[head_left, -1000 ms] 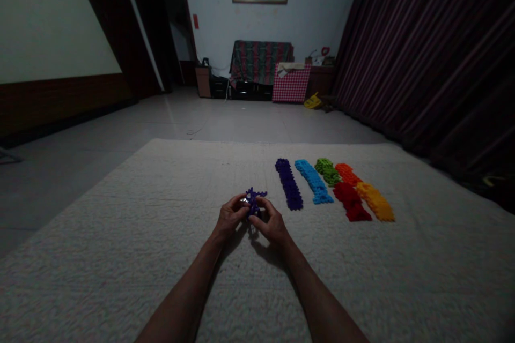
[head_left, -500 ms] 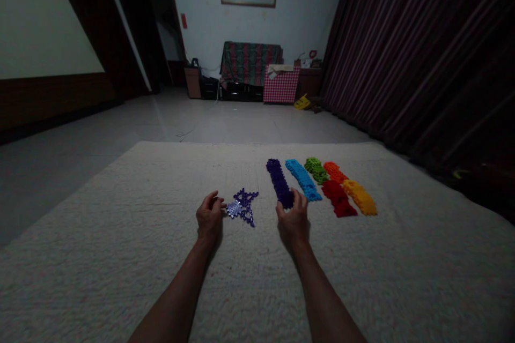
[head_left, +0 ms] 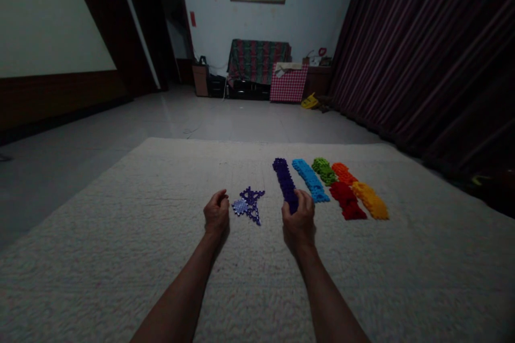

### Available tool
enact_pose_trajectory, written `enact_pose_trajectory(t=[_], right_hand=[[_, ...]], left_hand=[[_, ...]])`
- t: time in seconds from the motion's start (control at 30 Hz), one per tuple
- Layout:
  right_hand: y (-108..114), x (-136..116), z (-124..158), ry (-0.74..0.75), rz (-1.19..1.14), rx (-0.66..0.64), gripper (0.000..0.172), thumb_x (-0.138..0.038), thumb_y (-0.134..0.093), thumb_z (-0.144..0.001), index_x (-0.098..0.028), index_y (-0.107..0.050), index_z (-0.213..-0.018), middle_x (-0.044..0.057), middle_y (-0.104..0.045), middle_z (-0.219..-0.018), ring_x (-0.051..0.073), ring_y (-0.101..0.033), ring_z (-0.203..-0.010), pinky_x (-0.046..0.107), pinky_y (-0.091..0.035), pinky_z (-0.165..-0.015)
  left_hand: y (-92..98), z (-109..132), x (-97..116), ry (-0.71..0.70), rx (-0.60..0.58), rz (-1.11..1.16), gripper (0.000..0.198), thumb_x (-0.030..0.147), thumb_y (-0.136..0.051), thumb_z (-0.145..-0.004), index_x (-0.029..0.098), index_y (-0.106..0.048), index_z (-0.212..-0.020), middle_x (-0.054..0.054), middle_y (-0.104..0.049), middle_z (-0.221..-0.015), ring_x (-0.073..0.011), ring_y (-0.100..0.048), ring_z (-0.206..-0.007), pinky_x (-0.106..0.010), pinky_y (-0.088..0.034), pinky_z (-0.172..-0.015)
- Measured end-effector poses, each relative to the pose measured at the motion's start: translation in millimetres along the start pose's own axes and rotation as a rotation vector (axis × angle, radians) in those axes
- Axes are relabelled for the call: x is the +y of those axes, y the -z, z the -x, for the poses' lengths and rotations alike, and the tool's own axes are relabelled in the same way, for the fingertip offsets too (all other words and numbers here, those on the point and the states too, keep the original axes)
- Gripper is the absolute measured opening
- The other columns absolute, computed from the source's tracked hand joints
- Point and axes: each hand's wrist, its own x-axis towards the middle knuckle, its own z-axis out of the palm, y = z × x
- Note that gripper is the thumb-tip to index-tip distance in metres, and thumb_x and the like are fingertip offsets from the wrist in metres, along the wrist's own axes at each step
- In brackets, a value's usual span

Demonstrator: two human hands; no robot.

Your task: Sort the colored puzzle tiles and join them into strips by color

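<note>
My left hand (head_left: 216, 214) rests just left of a flat purple piece assembly (head_left: 252, 204), its fingers curled together; whether anything small is between them is hidden. A pale, shiny square patch (head_left: 240, 206) forms the left part of that assembly. At the near end of a long dark purple row of pieces (head_left: 284, 177), my right hand (head_left: 299, 217) has its thumb and fingers around the end pieces. A light blue row (head_left: 310, 179) lies just right of the purple one.
Further right on the cream mat (head_left: 120, 214) lie green (head_left: 324, 171), orange (head_left: 344, 172), red (head_left: 347, 202) and yellow (head_left: 370, 200) rows. Beyond the mat are tiled floor, a cloth-covered cabinet (head_left: 257, 61) and a dark curtain (head_left: 394, 53).
The view has shifted, so everything sits slightly further right. The fingers of my left hand have drawn closer together and away from the assembly. My right hand stays at the purple row's near end.
</note>
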Motion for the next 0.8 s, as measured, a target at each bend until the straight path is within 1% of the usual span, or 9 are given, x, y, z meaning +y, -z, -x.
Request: enact_pose_trajectory(t=[0.07,0.13,0.2,0.27,0.37,0.47,0.57,0.67,0.8], right_hand=[[-6.4,-9.0,5.5,0.082,-0.146,-0.079,0.036,-0.021,-0.051,-0.083,-0.017,-0.056,-0.118,0.013,-0.058,-0.117,0.025,-0.054,-0.114,0.043,-0.045,-0.099],[-12.1,-19.7,13.0,0.127,-0.264,-0.228,0.033,-0.019,-0.051,-0.083,-0.019,-0.058,-0.116,0.011,-0.060,-0.116,0.023,-0.056,-0.110,0.039,-0.050,-0.093],[-14.9,-29.9,20.0,0.146,-0.320,-0.369,0.033,-0.020,-0.053,-0.083,-0.020,-0.058,-0.116,0.010,-0.060,-0.117,0.022,-0.057,-0.110,0.036,-0.051,-0.089],[-14.5,-37.7,24.8,0.162,-0.296,-0.456,0.036,-0.023,-0.058,-0.081,-0.020,-0.058,-0.117,0.010,-0.061,-0.118,0.023,-0.056,-0.110,0.038,-0.050,-0.091],[-11.0,-43.0,27.2,0.205,-0.191,-0.523,0.043,-0.023,-0.064,-0.075,-0.019,-0.058,-0.117,0.010,-0.063,-0.115,0.025,-0.056,-0.108,0.044,-0.045,-0.096],[-10.0,-42.9,27.0,0.236,-0.142,-0.552,0.041,-0.021,-0.064,-0.074,-0.019,-0.059,-0.115,0.009,-0.064,-0.111,0.025,-0.056,-0.107,0.045,-0.044,-0.096],[-13.4,-40.6,26.2,0.210,-0.212,-0.517,0.040,-0.021,-0.062,-0.076,-0.020,-0.058,-0.116,0.010,-0.063,-0.115,0.024,-0.056,-0.110,0.043,-0.044,-0.097],[-18.0,-38.3,24.6,0.124,-0.340,-0.456,0.033,-0.021,-0.057,-0.082,-0.019,-0.059,-0.115,0.011,-0.062,-0.117,0.023,-0.057,-0.110,0.040,-0.047,-0.095],[-21.7,-37.7,21.3,-0.014,-0.477,-0.444,0.028,-0.027,-0.054,-0.086,-0.018,-0.061,-0.111,0.010,-0.066,-0.107,0.021,-0.062,-0.098,0.036,-0.052,-0.086]], left_hand=[[1.0,-0.1,0.0,-0.145,-0.100,-0.152,0.035,0.025,-0.057,-0.073,0.016,-0.070,-0.104,-0.010,-0.072,-0.100,-0.0225,-0.068,-0.091,-0.039,-0.053,-0.087],[1.9,1.8,1.3,-0.289,-0.220,-0.289,0.037,0.026,-0.061,-0.072,0.017,-0.069,-0.107,-0.010,-0.071,-0.104,-0.0238,-0.066,-0.095,-0.040,-0.051,-0.092],[2.9,5.1,1.7,-0.402,-0.315,-0.393,0.041,0.026,-0.063,-0.072,0.019,-0.067,-0.113,-0.009,-0.070,-0.108,-0.0248,-0.063,-0.101,-0.041,-0.049,-0.095],[4.2,8.6,-0.1,-0.483,-0.360,-0.449,0.046,0.024,-0.063,-0.072,0.020,-0.064,-0.118,-0.009,-0.068,-0.113,-0.0255,-0.059,-0.109,-0.042,-0.046,-0.100],[6.5,11.4,-3.9,-0.545,-0.384,-0.471,0.052,0.019,-0.060,-0.071,0.019,-0.060,-0.123,-0.010,-0.065,-0.120,-0.0252,-0.056,-0.116,-0.042,-0.043,-0.104],[8.4,10.6,-2.5,-0.519,-0.379,-0.449,0.053,0.019,-0.061,-0.073,0.019,-0.059,-0.125,-0.011,-0.065,-0.119,-0.0248,-0.058,-0.114,-0.042,-0.045,-0.103],[8.7,8.7,5.0,-0.426,-0.397,-0.344,0.054,0.024,-0.064,-0.075,0.019,-0.058,-0.128,-0.011,-0.066,-0.118,-0.0234,-0.062,-0.106,-0.040,-0.049,-0.097],[6.4,9.4,13.4,-0.299,-0.464,-0.165,0.058,0.027,-0.068,-0.074,0.019,-0.055,-0.131,-0.012,-0.065,-0.121,-0.0208,-0.065,-0.098,-0.036,-0.054,-0.087],[1.3,15.6,23.7,-0.097,-0.554,0.156,0.061,0.025,-0.070,-0.072,0.020,-0.056,-0.130,-0.012,-0.065,-0.122,-0.0186,-0.067,-0.089,-0.033,-0.056,-0.077]])
